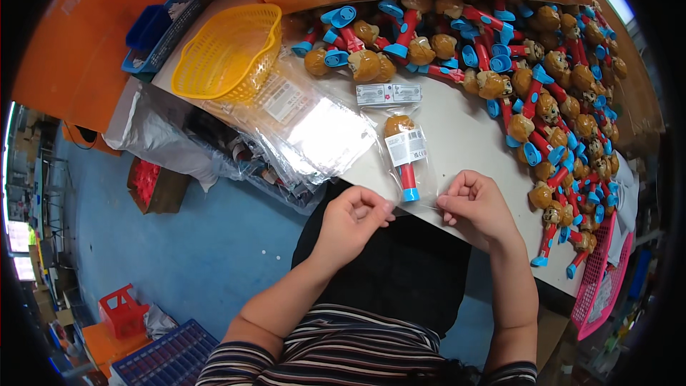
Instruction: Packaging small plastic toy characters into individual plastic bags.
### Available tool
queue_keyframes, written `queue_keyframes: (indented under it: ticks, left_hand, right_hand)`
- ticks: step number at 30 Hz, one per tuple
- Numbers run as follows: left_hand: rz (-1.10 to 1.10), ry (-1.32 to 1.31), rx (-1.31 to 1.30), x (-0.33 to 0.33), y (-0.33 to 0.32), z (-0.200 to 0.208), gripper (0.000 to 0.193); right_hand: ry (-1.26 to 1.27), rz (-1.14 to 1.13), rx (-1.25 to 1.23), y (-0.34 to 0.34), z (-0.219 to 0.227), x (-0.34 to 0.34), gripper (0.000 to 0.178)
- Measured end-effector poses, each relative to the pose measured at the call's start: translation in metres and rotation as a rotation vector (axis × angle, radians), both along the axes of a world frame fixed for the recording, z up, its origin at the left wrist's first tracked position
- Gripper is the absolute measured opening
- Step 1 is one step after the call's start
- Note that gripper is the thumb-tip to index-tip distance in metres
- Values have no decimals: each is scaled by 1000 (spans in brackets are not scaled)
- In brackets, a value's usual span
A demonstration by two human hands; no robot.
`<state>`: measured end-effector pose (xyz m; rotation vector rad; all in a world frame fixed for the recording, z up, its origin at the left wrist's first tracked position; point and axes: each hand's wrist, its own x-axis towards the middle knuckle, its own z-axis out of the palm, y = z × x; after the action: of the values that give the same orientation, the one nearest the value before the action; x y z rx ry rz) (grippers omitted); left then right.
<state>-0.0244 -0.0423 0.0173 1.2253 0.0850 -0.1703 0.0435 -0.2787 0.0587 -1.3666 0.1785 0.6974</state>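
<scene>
A clear plastic bag lies at the near edge of the white table, its printed header strip at the far end. Inside is a toy with a round brown head, red handle, blue base and a white label across it. My left hand is closed in a pinch at the bag's near left corner. Opposite it, my right hand pinches the near right corner between thumb and fingers. The thin film at the fingertips is hard to make out.
Many similar toys are heaped along the table's far and right sides. A yellow basket and a stack of clear bags sit at left. A blue crate is beyond. A pink basket hangs by the right edge.
</scene>
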Motion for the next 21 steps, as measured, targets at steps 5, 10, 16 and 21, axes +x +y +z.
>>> queue_keyframes:
  ticks: [5,10,16,21]
  left_hand:
    - [-8,150,85,15,-1,15,30]
    - [-214,278,171,35,2,24,27]
    - [-252,290,140,39,6,18,19]
    - [-214,277,75,36,7,17,15]
  right_hand:
    - [-6,9,46,2,5,-1,19]
    - [5,83,1,-2,3,-1,32]
    - [-20,55,-41,0,5,0,28]
    - [-10,78,-68,-1,1,2,21]
